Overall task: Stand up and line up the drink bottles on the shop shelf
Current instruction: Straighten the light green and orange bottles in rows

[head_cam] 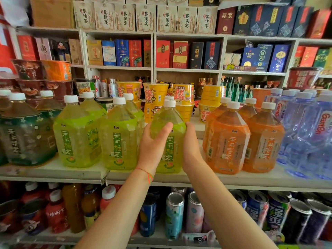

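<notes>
A large green tea bottle (168, 141) with a white cap stands upright at the front of the white shelf (233, 178). My left hand (152, 146) grips its left side, thumb across the front. My right hand (191, 150) holds its right side. To its left stand two more green bottles (120, 139) (77, 135), with others behind them. Dark green tea bottles (25, 135) fill the far left. Orange tea bottles (228, 141) (264, 141) stand upright to the right.
Clear blue water bottles (309, 133) crowd the shelf's right end. Yellow noodle cups (156, 97) are stacked behind the bottles. Cans and small bottles (174, 212) fill the shelf below. Boxed goods line the shelves above.
</notes>
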{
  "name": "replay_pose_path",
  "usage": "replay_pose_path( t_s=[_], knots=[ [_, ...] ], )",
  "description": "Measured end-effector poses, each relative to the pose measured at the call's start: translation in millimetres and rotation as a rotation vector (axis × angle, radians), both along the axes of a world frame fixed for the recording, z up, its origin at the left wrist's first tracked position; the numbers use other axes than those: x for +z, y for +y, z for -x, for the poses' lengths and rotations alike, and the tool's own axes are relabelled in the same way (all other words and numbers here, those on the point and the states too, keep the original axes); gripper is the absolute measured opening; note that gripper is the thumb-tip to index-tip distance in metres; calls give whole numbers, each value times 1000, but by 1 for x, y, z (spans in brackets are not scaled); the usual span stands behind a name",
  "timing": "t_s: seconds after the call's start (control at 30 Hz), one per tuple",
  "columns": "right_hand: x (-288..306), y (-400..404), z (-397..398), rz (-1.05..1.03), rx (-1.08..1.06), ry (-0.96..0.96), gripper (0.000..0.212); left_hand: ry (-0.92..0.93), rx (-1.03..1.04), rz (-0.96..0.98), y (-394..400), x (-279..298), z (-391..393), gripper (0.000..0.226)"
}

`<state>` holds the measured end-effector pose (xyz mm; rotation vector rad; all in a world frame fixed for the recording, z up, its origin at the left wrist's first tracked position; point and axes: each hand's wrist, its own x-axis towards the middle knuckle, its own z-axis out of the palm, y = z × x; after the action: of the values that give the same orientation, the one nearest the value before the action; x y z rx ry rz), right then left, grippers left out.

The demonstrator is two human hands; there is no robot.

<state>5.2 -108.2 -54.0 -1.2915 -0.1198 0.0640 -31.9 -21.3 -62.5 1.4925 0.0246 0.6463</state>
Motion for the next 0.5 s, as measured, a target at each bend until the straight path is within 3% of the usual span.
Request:
replay_pose_path(
  t_s=[0.07, 0.17, 0.23, 0.33, 0.43, 0.5],
  knots=[
    [-1, 1, 1, -7, 6, -10, 50, 28, 21, -19, 1, 2, 1, 22],
    [-1, 4, 6, 9, -3, -31, 52, 13, 64, -67, 6, 0, -1, 73],
    [-2, 5, 5, 56, -61, -75, 53, -18, 131, -166, 5, 0, 0, 88],
    [3, -5, 10, 234, -236, -383, 27, -246, 289, -417, -2, 0, 6, 71],
    [14, -26, 14, 414, -493, -847, 30, -580, 437, -588, -9, 0, 10, 53],
    [20, -46, 8, 496, -671, -1010, 33, -722, 452, -654, -24, -1, 12, 40]
  ],
)
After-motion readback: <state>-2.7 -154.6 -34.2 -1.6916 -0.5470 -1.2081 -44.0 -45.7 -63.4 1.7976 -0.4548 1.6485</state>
